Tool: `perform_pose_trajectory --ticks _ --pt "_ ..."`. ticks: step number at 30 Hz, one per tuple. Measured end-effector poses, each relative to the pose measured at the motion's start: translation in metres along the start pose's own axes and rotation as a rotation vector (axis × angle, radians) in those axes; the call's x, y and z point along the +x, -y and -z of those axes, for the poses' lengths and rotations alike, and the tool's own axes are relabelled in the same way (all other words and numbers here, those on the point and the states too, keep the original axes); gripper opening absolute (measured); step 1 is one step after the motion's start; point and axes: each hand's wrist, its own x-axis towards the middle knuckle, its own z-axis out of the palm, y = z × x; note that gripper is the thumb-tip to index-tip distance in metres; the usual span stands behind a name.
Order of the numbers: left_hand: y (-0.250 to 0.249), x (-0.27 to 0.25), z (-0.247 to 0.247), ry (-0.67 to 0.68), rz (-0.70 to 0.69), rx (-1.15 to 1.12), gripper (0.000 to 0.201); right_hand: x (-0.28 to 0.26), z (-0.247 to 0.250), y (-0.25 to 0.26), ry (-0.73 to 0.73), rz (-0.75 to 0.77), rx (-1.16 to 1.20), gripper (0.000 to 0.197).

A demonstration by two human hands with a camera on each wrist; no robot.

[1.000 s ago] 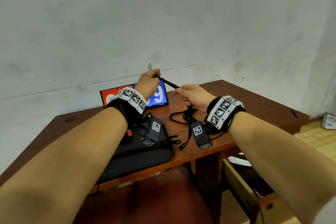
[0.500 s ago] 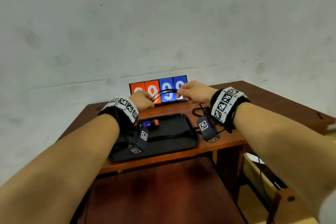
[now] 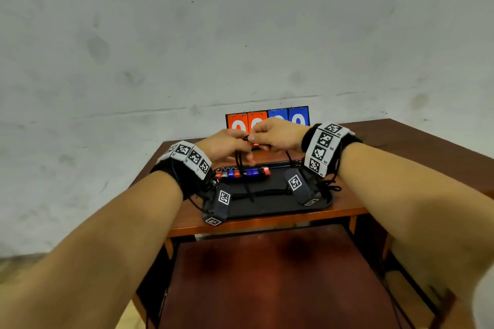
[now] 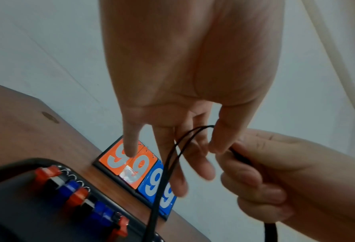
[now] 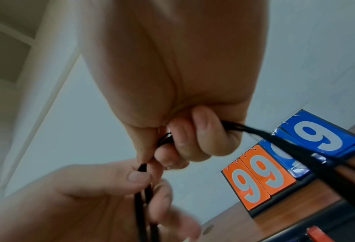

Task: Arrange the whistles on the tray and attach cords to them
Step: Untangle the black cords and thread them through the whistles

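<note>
A row of red, blue and black whistles (image 3: pixel 243 173) (image 4: pixel 77 193) lies along the far edge of the black tray (image 3: pixel 267 215) (image 4: pixel 11 163). Above that row my two hands meet on a black cord (image 3: pixel 239 160) (image 4: pixel 166 167) (image 5: pixel 140 204). My left hand (image 3: pixel 240 147) (image 4: pixel 203 147) pinches the cord between thumb and fingers, with the other fingers straight. My right hand (image 3: pixel 267 136) (image 5: pixel 172 147) is curled tightly round the cord's other part. Loops of the cord hang down towards the whistles. Whether the cord touches a whistle is hidden.
An orange and blue flip scoreboard (image 3: pixel 267 117) (image 5: pixel 261 176) showing 9s stands against the wall behind the tray. Another black cord (image 3: pixel 256 192) lies across the tray, and more cords (image 3: pixel 330 185) lie right of it. The brown table (image 3: pixel 401 147) extends to the right.
The hands, earlier apart with the cord stretched between them, have come together above the whistle row. The cord now hangs in loops. The head view has shifted so the whole tray shows.
</note>
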Motion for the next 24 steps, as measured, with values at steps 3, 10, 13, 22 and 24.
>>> perform_pose_trajectory --ticks 3,10,13,22,24 --pt "0.015 -0.007 0.007 -0.01 0.005 -0.041 0.013 0.003 -0.001 -0.003 -0.016 -0.011 -0.025 0.023" --pt "0.057 -0.009 0.033 -0.077 0.027 0.094 0.026 -0.001 0.01 -0.04 -0.059 -0.142 0.013 0.021" --pt "0.063 -0.007 0.038 -0.149 0.076 0.156 0.026 -0.006 0.016 -0.06 -0.078 -0.204 0.085 0.02" --pt "0.096 0.003 0.046 -0.12 0.161 0.046 0.021 -0.028 0.032 -0.113 -0.128 -0.271 0.137 0.027" --pt "0.103 0.005 0.046 -0.116 0.191 -0.072 0.021 -0.031 0.031 -0.125 -0.142 -0.272 0.17 0.021"
